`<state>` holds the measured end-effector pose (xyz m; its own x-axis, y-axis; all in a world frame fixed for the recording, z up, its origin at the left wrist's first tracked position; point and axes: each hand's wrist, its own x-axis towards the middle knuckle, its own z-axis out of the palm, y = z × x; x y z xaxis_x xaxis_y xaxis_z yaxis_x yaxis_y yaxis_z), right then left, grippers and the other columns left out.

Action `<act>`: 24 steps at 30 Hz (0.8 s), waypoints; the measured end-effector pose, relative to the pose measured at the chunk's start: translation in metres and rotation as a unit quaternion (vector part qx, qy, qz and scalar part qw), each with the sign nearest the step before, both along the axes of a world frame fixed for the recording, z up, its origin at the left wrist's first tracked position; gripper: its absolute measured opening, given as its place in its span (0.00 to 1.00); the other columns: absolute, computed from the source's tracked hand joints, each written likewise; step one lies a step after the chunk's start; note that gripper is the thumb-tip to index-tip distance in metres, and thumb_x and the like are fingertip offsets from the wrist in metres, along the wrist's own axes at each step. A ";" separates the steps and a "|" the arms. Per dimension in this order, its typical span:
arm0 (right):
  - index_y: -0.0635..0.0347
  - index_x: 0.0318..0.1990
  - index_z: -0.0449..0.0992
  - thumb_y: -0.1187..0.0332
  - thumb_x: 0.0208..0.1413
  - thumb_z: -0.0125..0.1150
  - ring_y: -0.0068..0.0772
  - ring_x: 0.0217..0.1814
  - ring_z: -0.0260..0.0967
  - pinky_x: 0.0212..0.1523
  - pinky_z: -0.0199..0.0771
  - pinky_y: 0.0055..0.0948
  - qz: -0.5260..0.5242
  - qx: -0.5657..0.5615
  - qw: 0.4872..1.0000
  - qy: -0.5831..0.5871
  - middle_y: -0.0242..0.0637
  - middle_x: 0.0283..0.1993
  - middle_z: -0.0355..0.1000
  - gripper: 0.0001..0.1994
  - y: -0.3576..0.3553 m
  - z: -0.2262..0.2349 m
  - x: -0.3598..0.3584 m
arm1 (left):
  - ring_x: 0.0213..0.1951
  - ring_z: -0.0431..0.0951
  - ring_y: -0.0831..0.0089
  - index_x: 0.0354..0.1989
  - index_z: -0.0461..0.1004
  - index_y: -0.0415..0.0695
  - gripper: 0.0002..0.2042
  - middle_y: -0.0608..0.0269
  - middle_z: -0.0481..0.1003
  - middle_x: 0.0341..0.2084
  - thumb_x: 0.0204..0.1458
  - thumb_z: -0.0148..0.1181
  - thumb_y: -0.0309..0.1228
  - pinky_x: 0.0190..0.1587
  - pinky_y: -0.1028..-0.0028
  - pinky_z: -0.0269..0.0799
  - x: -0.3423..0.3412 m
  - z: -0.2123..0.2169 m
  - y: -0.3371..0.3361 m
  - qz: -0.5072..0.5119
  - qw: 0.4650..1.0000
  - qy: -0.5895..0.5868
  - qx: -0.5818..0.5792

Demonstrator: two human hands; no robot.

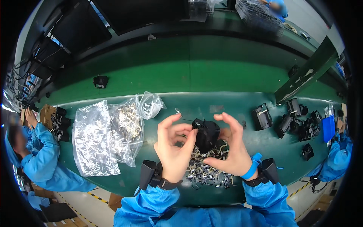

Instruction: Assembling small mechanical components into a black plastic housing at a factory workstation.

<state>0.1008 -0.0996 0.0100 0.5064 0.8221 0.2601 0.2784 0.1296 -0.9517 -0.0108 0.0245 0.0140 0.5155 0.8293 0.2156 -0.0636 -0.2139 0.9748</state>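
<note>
A black plastic housing (207, 135) is held up over the table between my hands. My left hand (172, 145) grips its left side, the thumb pressed against it and the fingers bent behind. Around its right side my right hand (234, 149) is spread, thumb and forefinger wide apart; whether its rear fingers touch the housing I cannot tell. A thin wire-like line (186, 119) runs from the housing toward my left fingertips. Below lies a heap of small cable pieces with connectors (210, 170), partly hidden by my hands and the housing.
Clear bags of small metallic parts (96, 140) lie on the left, beside a bag of white pieces (151, 106). Several black housings (262, 116) are grouped on the right, near a slanted green post (308, 77). Co-workers in blue sleeves (43, 147) sit at both sides.
</note>
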 end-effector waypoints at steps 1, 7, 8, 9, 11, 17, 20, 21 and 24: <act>0.60 0.67 0.49 0.76 0.39 0.74 0.44 0.53 0.66 0.52 0.73 0.38 0.014 -0.013 0.996 -0.093 0.51 0.66 0.51 0.47 0.001 -0.001 0.002 | 0.34 0.76 0.79 0.55 0.61 0.40 0.26 0.59 0.77 0.34 0.47 0.62 0.13 0.33 0.83 0.73 0.000 0.001 0.000 -0.010 0.999 0.014 -0.032; 0.61 0.61 0.60 0.79 0.34 0.72 0.49 0.59 0.63 0.56 0.71 0.37 -0.009 -0.031 0.968 -0.248 0.50 0.64 0.55 0.41 0.001 0.003 0.009 | 0.34 0.76 0.80 0.55 0.61 0.40 0.28 0.60 0.75 0.33 0.45 0.63 0.11 0.32 0.84 0.71 -0.001 0.006 0.000 -0.028 0.996 0.050 -0.064; 0.61 0.60 0.62 0.79 0.33 0.72 0.49 0.60 0.62 0.57 0.70 0.37 -0.006 -0.030 0.975 -0.222 0.49 0.63 0.56 0.40 0.001 0.004 0.010 | 0.34 0.76 0.80 0.55 0.61 0.40 0.28 0.60 0.75 0.33 0.45 0.63 0.11 0.32 0.84 0.71 -0.002 0.007 0.000 -0.030 0.996 0.049 -0.063; 0.61 0.60 0.62 0.79 0.33 0.72 0.49 0.60 0.62 0.57 0.70 0.37 -0.008 -0.030 0.974 -0.223 0.49 0.63 0.56 0.40 0.000 0.003 0.010 | 0.39 0.75 0.77 0.55 0.62 0.40 0.24 0.57 0.74 0.39 0.49 0.62 0.17 0.37 0.80 0.71 -0.004 0.007 -0.001 -0.043 0.997 0.026 -0.053; 0.61 0.59 0.60 0.78 0.31 0.74 0.48 0.58 0.63 0.55 0.70 0.38 -0.072 -0.010 0.982 -0.175 0.49 0.61 0.58 0.41 -0.001 -0.003 0.010 | 0.45 0.74 0.74 0.55 0.64 0.40 0.21 0.55 0.73 0.45 0.53 0.61 0.23 0.43 0.75 0.71 -0.007 0.005 0.000 -0.060 0.997 0.001 -0.040; 0.61 0.55 0.57 0.74 0.29 0.78 0.44 0.53 0.62 0.48 0.69 0.36 -0.171 0.008 0.976 -0.138 0.48 0.54 0.59 0.42 0.001 -0.015 0.004 | 0.70 0.44 0.55 0.62 0.67 0.41 0.34 0.48 0.47 0.68 0.62 0.37 0.59 0.69 0.56 0.36 -0.010 -0.009 -0.013 -0.237 0.964 -0.105 -0.062; 0.61 0.54 0.57 0.72 0.30 0.79 0.43 0.53 0.62 0.47 0.68 0.36 -0.174 0.005 0.975 -0.139 0.47 0.53 0.59 0.41 0.000 -0.011 0.002 | 0.71 0.39 0.54 0.63 0.66 0.43 0.36 0.47 0.42 0.70 0.62 0.33 0.61 0.69 0.54 0.31 -0.006 -0.016 -0.017 -0.263 0.955 -0.115 -0.078; 0.61 0.54 0.57 0.72 0.30 0.79 0.43 0.53 0.62 0.47 0.68 0.36 -0.176 0.005 0.974 -0.140 0.47 0.53 0.59 0.41 0.000 -0.011 0.002 | 0.71 0.39 0.53 0.63 0.66 0.43 0.36 0.47 0.42 0.70 0.62 0.33 0.61 0.69 0.54 0.32 -0.006 -0.016 -0.018 -0.262 0.956 -0.102 -0.085; 0.61 0.54 0.56 0.71 0.30 0.80 0.43 0.53 0.62 0.45 0.68 0.35 -0.188 0.008 0.974 -0.122 0.47 0.53 0.59 0.42 -0.001 -0.013 0.005 | 0.71 0.40 0.53 0.63 0.66 0.43 0.37 0.47 0.43 0.70 0.62 0.31 0.62 0.69 0.53 0.33 -0.002 -0.020 -0.019 -0.261 0.958 -0.082 -0.084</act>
